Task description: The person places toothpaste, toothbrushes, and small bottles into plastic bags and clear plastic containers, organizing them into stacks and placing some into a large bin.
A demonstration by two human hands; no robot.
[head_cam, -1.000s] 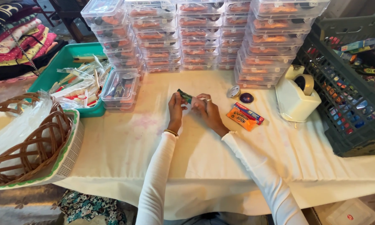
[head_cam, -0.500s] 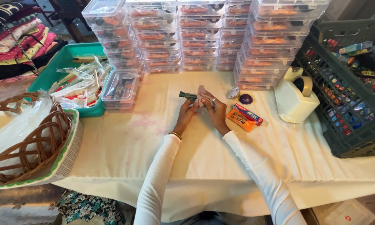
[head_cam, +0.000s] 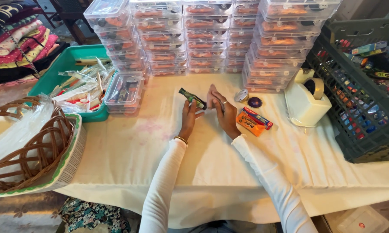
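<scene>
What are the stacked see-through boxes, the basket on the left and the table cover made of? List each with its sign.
Stacked clear lidded boxes: likely glossy plastic; contents show through.
Brown woven basket: wicker or rattan, by its interlaced strands.
Cream table cover: seemingly matte cloth; it creases and drapes over the edge.

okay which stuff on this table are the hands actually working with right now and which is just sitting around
In hand: left hand, right hand, small dark bottle.

Lying about: orange packet, tape dispenser, stacked clear boxes, wicker basket, green tray.
</scene>
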